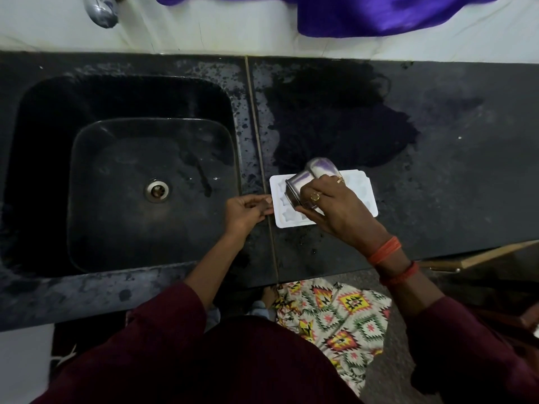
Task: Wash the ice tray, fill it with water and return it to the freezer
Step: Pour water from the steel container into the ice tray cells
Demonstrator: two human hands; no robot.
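Observation:
A white ice tray [281, 220] with star-shaped cells lies flat on the black counter, just right of the sink. My right hand [335, 207] grips a steel cup [309, 179] and holds it tipped on its side over the tray, mouth toward the left cells. My left hand [248, 209] pinches the tray's left edge with fingers and thumb. The right hand and cup hide the tray's middle.
A black sink [145, 188] with a round steel drain [157, 190] fills the left. A chrome tap [100, 10] sits above it on the white wall. The black counter [452, 170] is wet behind the tray. Purple cloth [364, 13] hangs at the top.

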